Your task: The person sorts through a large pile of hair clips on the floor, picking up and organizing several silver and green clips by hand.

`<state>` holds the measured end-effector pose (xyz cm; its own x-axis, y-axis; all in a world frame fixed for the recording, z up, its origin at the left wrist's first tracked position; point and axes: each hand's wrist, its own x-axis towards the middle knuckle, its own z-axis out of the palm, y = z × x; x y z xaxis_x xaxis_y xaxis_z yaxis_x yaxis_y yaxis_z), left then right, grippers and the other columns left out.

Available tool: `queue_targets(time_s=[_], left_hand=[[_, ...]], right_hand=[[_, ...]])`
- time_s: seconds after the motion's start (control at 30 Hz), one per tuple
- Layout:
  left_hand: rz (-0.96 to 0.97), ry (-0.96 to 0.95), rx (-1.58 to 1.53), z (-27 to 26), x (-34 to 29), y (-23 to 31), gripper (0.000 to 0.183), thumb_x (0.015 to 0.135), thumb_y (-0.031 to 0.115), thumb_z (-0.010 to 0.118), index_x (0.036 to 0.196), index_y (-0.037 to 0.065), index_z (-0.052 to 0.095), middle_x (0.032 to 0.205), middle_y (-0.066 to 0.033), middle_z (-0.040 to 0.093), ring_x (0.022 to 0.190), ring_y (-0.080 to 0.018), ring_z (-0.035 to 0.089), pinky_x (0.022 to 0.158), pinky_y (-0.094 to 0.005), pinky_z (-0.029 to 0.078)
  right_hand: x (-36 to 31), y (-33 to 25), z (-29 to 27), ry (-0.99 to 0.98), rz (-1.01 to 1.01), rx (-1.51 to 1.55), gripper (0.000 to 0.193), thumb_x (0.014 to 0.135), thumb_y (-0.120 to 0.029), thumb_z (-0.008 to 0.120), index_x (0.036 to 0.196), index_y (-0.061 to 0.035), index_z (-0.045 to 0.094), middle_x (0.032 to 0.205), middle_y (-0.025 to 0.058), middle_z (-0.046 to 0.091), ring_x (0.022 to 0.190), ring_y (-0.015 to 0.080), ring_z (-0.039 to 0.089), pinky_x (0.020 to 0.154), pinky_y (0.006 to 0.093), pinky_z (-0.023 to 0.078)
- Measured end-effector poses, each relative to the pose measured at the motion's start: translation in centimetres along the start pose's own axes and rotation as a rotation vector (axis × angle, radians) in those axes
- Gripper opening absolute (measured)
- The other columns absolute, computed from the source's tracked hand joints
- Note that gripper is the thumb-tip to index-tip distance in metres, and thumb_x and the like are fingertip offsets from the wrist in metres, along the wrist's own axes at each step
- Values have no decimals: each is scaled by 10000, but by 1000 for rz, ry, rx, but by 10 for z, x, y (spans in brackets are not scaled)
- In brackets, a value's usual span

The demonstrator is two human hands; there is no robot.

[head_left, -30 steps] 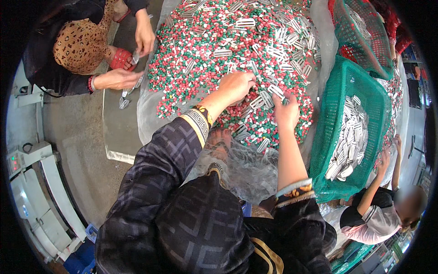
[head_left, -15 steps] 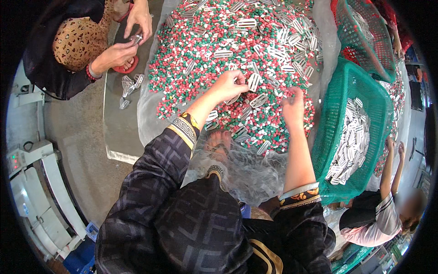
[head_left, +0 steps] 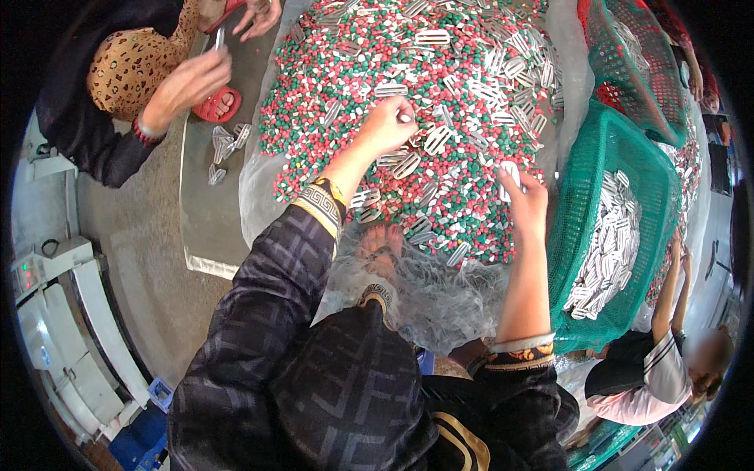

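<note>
Beneath my hands spreads a heap of small red, green and white pellets [head_left: 338, 86] with silver slotted metal buckles mixed in. My right hand [head_left: 528, 202], on the heap's right side, pinches one upright slotted metal buckle [head_left: 510, 173] between thumb and fingers. Over the middle of the heap, my left hand [head_left: 383, 125] is closed with curled fingers; what it holds, if anything, is hidden. Just below and right of it lie loose slotted buckles [head_left: 437, 140]. A green mesh basket [head_left: 567, 228] at the right contains a pile of such buckles [head_left: 603, 243].
Another green-and-red basket [head_left: 664, 118] stands farther back. At the upper left a co-worker's hand [head_left: 188, 88] holds a metal piece, beside several buckles [head_left: 222, 147] on the grey board [head_left: 212, 204]. Clear plastic sheeting [head_left: 440, 294] lies near my bare foot [head_left: 382, 245].
My right hand has picked a buckle off the heap and moved slightly right. The left hand has let go of a buckle and shifted slightly up. The co-worker's hands have moved apart.
</note>
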<state>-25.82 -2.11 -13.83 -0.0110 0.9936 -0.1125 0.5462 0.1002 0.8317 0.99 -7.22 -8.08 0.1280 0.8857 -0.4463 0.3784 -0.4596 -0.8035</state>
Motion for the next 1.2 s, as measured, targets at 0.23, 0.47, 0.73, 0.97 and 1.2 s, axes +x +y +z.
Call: queue_targets(time_s=[0.23,0.47,0.73,0.97,1.2], left_hand=[[8,29,341,23,-23,21,399,680,410,734,896,87,644,977,-107,574,877,-267,597,762,-373,480],[-112,-66,-152,4,-7,-14,218,720,164,690,793,31,533,709,-58,545,727,-139,582,672,-333,473],[-101,-192,133,8,-61,-13,260,719,259,710,857,69,600,741,-67,612,727,-208,602,661,-346,462],[-279,-335,-506,-56,-82,-15,345,743,9,574,1067,85,486,811,-24,617,732,-139,581,604,-291,460],[-101,-280,345,-45,-135,-32,375,654,223,774,979,117,620,957,-86,617,907,-275,605,760,-346,475]], right_hand=[[-26,19,65,-117,-212,-108,309,806,-164,618,1094,-78,550,874,135,653,743,228,651,615,323,496],[-42,-15,96,-18,-247,-655,279,749,-259,676,931,-75,572,938,136,611,796,341,630,709,442,500],[-43,13,36,-204,-109,257,171,717,-63,611,879,-82,560,767,78,644,626,152,583,564,295,452],[-87,32,76,-187,-756,-971,230,689,-199,696,872,-130,575,804,84,550,757,247,614,643,383,482],[-76,30,64,-206,-423,-346,192,657,-49,666,809,-79,553,842,79,561,702,198,581,637,333,479]])
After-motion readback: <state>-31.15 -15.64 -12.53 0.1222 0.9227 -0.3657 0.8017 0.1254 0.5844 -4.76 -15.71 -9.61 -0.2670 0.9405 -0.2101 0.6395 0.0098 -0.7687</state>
